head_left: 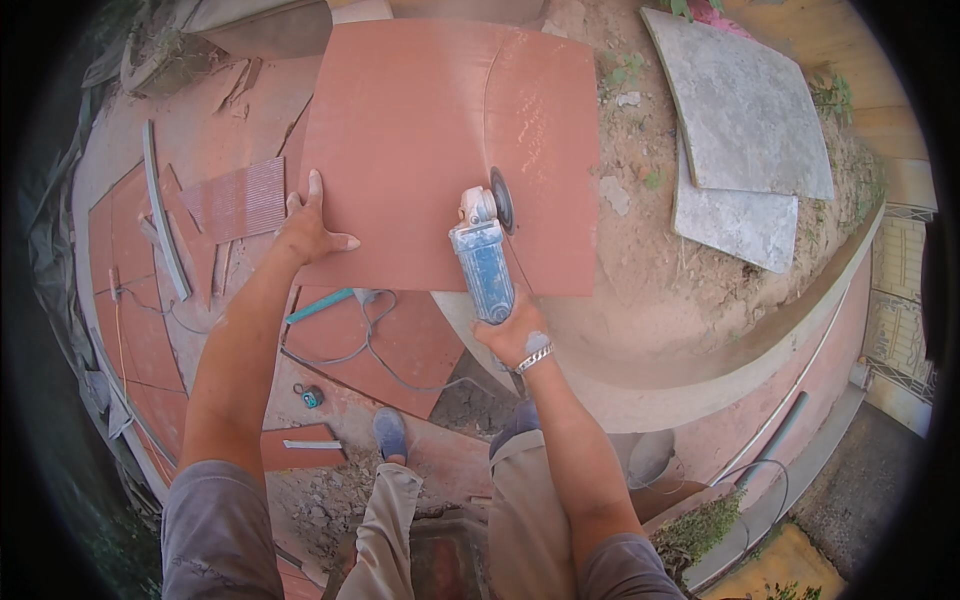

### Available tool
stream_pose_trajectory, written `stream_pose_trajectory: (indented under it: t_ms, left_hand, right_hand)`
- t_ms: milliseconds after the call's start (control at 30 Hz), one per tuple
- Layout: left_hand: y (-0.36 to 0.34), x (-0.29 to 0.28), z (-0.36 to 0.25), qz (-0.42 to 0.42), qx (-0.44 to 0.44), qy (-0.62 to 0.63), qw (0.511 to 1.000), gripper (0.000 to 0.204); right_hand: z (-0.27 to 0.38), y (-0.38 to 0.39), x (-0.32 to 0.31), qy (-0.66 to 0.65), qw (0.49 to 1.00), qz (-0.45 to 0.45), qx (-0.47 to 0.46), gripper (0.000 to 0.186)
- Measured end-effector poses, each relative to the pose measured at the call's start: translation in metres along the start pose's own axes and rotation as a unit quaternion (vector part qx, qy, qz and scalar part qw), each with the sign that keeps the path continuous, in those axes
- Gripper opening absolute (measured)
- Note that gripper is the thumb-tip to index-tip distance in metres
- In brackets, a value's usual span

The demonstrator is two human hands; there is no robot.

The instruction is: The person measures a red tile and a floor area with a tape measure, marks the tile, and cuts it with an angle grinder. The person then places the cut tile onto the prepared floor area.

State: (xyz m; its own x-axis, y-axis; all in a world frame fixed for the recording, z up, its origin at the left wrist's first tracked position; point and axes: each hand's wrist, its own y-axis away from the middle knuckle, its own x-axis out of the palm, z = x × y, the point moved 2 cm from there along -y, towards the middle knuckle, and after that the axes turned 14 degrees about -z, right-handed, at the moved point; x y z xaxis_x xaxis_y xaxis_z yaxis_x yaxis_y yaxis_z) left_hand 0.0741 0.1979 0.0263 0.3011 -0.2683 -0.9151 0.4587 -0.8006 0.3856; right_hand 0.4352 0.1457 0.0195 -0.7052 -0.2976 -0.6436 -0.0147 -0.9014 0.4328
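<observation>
A large red tile (pixel 400 120) lies in front of me, with a thin line running across it from the far edge toward the near one. My right hand (pixel 515 330) is wrapped round the body of a blue angle grinder (pixel 485 260), whose dark disc (pixel 502 200) stands on edge at that line. Pale dust hangs over the far part of the line. My left hand (pixel 313 228) rests on the tile's left edge, thumb and fingers spread, the fingers partly hidden from view.
Two grey slabs (pixel 740 120) lie on bare soil at the right. Left of the tile are a ribbed red tile (pixel 240 200) and a metal bar (pixel 165 215). A grey cable (pixel 370 335) loops below the tile, near a tape measure (pixel 310 396). A curved concrete rim (pixel 690 390) borders the soil.
</observation>
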Motion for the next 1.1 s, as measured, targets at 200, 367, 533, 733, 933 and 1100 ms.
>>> stream_pose_trajectory:
  t_ms: [200, 367, 533, 733, 933, 1100]
  left_hand:
    - [0.000, 0.001, 0.001, -0.001, 0.001, -0.002, 1.000, 0.146]
    - [-0.001, 0.001, 0.001, 0.000, 0.000, 0.003, 1.000, 0.146]
    - [0.000, 0.000, 0.000, 0.001, -0.005, 0.004, 1.000, 0.146]
    - [0.001, -0.002, 0.000, -0.004, -0.001, 0.010, 1.000, 0.146]
    - [0.000, -0.001, -0.001, 0.001, -0.007, 0.012, 1.000, 0.145]
    - [-0.001, 0.000, 0.000, 0.001, -0.006, 0.016, 1.000, 0.145]
  right_hand:
    - [-0.001, 0.000, 0.000, -0.015, 1.000, 0.003, 0.006, 0.070]
    - [0.000, -0.001, 0.000, -0.018, 1.000, 0.004, 0.006, 0.067]
    - [0.000, 0.001, -0.003, -0.023, 1.000, 0.006, 0.000, 0.067]
    - [-0.009, 0.016, -0.017, -0.025, 0.999, 0.023, -0.014, 0.073]
    - [-0.015, 0.020, -0.023, 0.032, 0.998, 0.047, 0.008, 0.081]
    - [-0.017, 0.019, -0.023, 0.046, 0.997, 0.054, 0.011, 0.083]
